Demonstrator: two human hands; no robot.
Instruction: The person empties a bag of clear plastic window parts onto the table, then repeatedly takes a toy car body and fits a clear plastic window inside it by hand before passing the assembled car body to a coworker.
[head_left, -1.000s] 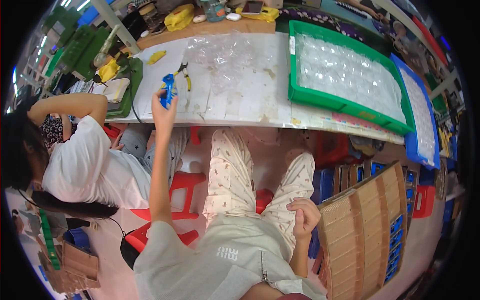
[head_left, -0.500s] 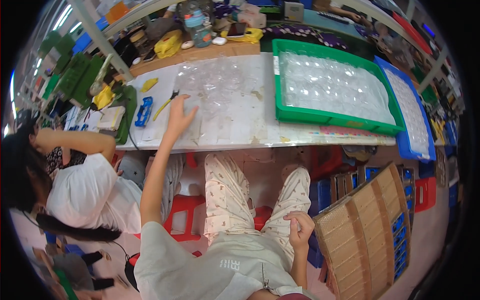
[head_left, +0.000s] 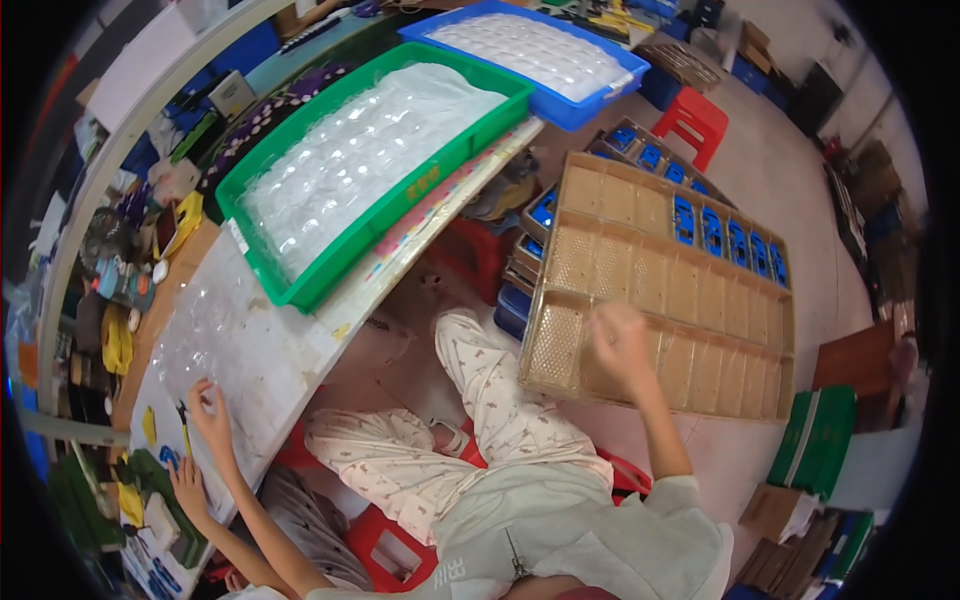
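My left hand (head_left: 212, 418) is over the white table (head_left: 300, 365), fingers apart and slightly curved, with nothing visible in them. Beside it lie yellow-handled pliers (head_left: 184, 432) and a spread of clear plastic shells (head_left: 195, 335). Just below it, another person's hand (head_left: 188, 488) is at a small blue piece (head_left: 168, 456). My right hand (head_left: 618, 335), smeared by motion, is above a brown compartment tray (head_left: 640, 262); whether it touches the tray, I cannot tell. Several blue car-shaped parts (head_left: 735, 242) sit in view at the tray's far right side.
A green bin (head_left: 410, 195) of clear plastic shells stands on the table, with a blue bin (head_left: 590, 105) beyond it. More trays (head_left: 530, 250) are stacked under the brown one. A red stool (head_left: 692, 125) and a green box (head_left: 815, 440) stand on the right.
My view has swung to the right, bringing the brown tray to the middle right. My right hand has gone from near my lap to over the tray. My left hand remains over the table.
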